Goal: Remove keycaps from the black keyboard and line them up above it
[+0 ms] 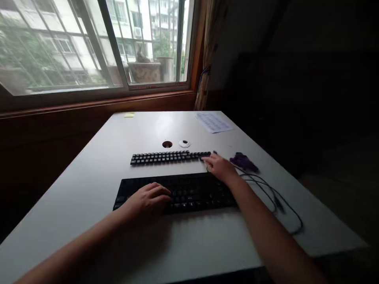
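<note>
A black keyboard (189, 197) lies across the white desk, and many of its details are lost in the dark. My left hand (151, 197) rests over its left half, fingers loosely bent and lying on the keys, with the thumb hidden. Behind the keyboard, loose black keycaps (161, 157) stand lined up in rows. At the right end of those rows is my right hand (220, 167), its thumb and finger closed at a small dark keycap (202, 159). The right forearm passes over the keyboard's right end.
A purple cloth (244, 162) and a looped black cable (266, 185) lie right of my right hand. Behind the keycaps are a round desk hole (167, 144) and a white cover (184, 144). Printed paper (214, 122) and a yellow note (129, 114) lie farther back.
</note>
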`<state>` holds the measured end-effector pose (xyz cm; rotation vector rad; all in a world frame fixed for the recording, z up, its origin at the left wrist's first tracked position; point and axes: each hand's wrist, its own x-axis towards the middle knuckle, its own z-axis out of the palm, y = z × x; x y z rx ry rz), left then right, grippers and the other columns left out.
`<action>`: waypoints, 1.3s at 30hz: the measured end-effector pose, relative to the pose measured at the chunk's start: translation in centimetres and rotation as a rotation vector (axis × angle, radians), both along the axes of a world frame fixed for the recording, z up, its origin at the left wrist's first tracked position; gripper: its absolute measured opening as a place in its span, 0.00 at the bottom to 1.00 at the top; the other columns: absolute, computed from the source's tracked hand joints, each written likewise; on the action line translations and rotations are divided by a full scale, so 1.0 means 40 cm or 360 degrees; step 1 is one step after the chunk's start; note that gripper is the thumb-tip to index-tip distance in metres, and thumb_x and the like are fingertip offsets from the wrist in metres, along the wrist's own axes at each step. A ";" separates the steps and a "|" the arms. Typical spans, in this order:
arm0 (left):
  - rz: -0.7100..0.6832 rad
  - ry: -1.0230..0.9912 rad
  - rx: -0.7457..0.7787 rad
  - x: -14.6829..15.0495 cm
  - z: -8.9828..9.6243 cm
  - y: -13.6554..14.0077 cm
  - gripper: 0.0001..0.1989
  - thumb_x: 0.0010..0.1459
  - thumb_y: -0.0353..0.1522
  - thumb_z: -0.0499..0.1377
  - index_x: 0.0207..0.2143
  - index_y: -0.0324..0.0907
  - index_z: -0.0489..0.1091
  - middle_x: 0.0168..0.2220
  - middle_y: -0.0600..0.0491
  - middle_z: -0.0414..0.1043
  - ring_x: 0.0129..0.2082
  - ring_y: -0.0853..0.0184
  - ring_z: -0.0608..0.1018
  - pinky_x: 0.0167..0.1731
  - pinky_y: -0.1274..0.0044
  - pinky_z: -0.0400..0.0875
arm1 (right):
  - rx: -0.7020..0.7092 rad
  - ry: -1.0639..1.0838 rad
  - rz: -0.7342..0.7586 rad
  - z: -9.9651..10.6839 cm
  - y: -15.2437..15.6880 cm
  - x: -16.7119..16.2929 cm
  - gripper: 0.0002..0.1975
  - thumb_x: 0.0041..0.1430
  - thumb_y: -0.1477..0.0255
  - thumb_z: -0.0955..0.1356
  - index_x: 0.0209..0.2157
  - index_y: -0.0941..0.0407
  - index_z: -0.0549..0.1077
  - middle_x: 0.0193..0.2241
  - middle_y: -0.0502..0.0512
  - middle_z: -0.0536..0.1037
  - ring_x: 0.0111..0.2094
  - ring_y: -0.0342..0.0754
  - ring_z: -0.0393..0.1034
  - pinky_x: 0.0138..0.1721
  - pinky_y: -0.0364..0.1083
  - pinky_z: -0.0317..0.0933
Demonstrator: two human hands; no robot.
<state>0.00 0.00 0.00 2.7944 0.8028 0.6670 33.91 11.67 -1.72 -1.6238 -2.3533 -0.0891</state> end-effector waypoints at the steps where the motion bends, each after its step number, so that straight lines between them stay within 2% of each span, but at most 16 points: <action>1: 0.0000 0.0003 -0.0003 -0.001 0.001 -0.001 0.12 0.62 0.26 0.55 0.46 0.43 0.72 0.47 0.48 0.73 0.46 0.64 0.74 0.47 0.70 0.74 | 0.0003 -0.0002 -0.0020 -0.002 0.000 -0.003 0.18 0.65 0.68 0.62 0.53 0.45 0.74 0.43 0.52 0.77 0.41 0.48 0.72 0.39 0.43 0.63; 15: -0.0010 -0.0004 -0.0001 -0.003 0.008 -0.008 0.12 0.63 0.27 0.55 0.47 0.43 0.72 0.47 0.48 0.73 0.46 0.64 0.74 0.46 0.70 0.75 | 0.0014 -0.0049 -0.0044 -0.010 0.007 -0.009 0.19 0.65 0.68 0.62 0.55 0.45 0.72 0.43 0.53 0.76 0.40 0.49 0.72 0.39 0.44 0.63; 24: -0.0001 0.0006 -0.0002 -0.001 0.010 -0.008 0.11 0.63 0.28 0.55 0.47 0.43 0.72 0.47 0.48 0.73 0.46 0.63 0.74 0.46 0.69 0.75 | 0.0052 -0.0019 -0.0015 -0.011 0.003 -0.010 0.19 0.67 0.63 0.61 0.56 0.47 0.72 0.43 0.54 0.75 0.39 0.50 0.73 0.39 0.45 0.65; 27: -0.0006 -0.0007 0.0010 -0.001 0.005 -0.007 0.11 0.63 0.28 0.55 0.47 0.43 0.72 0.46 0.48 0.73 0.46 0.64 0.74 0.45 0.70 0.75 | 0.0121 -0.0004 -0.0005 -0.007 0.002 -0.011 0.20 0.66 0.65 0.62 0.57 0.49 0.71 0.46 0.56 0.74 0.40 0.50 0.72 0.41 0.46 0.66; 31: -0.0004 -0.0013 -0.0001 -0.002 0.002 -0.006 0.11 0.63 0.28 0.55 0.47 0.43 0.72 0.47 0.47 0.73 0.46 0.63 0.75 0.45 0.69 0.75 | 0.0203 0.0024 0.0122 -0.007 0.006 -0.010 0.19 0.64 0.73 0.62 0.55 0.53 0.72 0.52 0.57 0.71 0.45 0.51 0.71 0.48 0.47 0.66; 35: -0.0015 0.0014 -0.0017 -0.002 0.006 -0.007 0.12 0.63 0.28 0.55 0.48 0.43 0.72 0.48 0.47 0.73 0.46 0.63 0.74 0.46 0.68 0.75 | 0.0189 0.0030 0.0239 -0.014 0.014 -0.006 0.21 0.61 0.78 0.62 0.54 0.53 0.72 0.53 0.55 0.71 0.50 0.51 0.69 0.53 0.48 0.64; 39: -0.0003 0.0035 -0.0030 -0.001 0.006 -0.008 0.12 0.63 0.28 0.55 0.48 0.43 0.71 0.48 0.48 0.73 0.47 0.63 0.73 0.47 0.67 0.75 | 0.0133 0.0028 0.0264 -0.017 0.018 -0.004 0.23 0.59 0.79 0.62 0.54 0.52 0.72 0.54 0.54 0.72 0.50 0.51 0.69 0.53 0.49 0.64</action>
